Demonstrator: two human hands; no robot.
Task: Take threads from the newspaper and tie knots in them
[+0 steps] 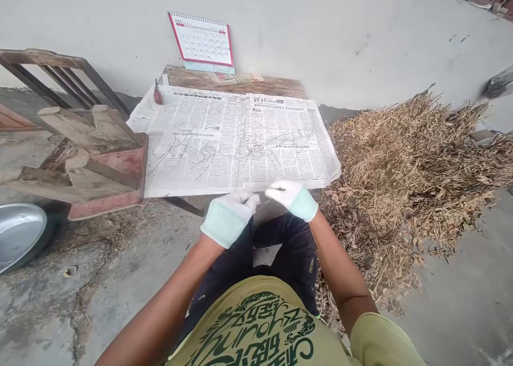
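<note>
Both my hands wear white knit gloves and meet just below the near edge of a newspaper (pixel 236 141) spread over a low wooden table (pixel 236 83). My left hand (pixel 229 215) is curled closed, and my right hand (pixel 292 197) is pinched closed facing it. A thin wire (pixel 262 203) runs between the fingertips of both hands. Many thin wire loops lie scattered on the newspaper. A red-handled tool (pixel 158 95) rests at the paper's far left corner.
A desk calendar (pixel 203 43) leans against the wall behind the table. A broken wooden frame with planks (pixel 86 157) lies to the left, and a metal basin (pixel 18 232) sits at the far left. A heap of dry stalks and pods (pixel 412 163) fills the right side.
</note>
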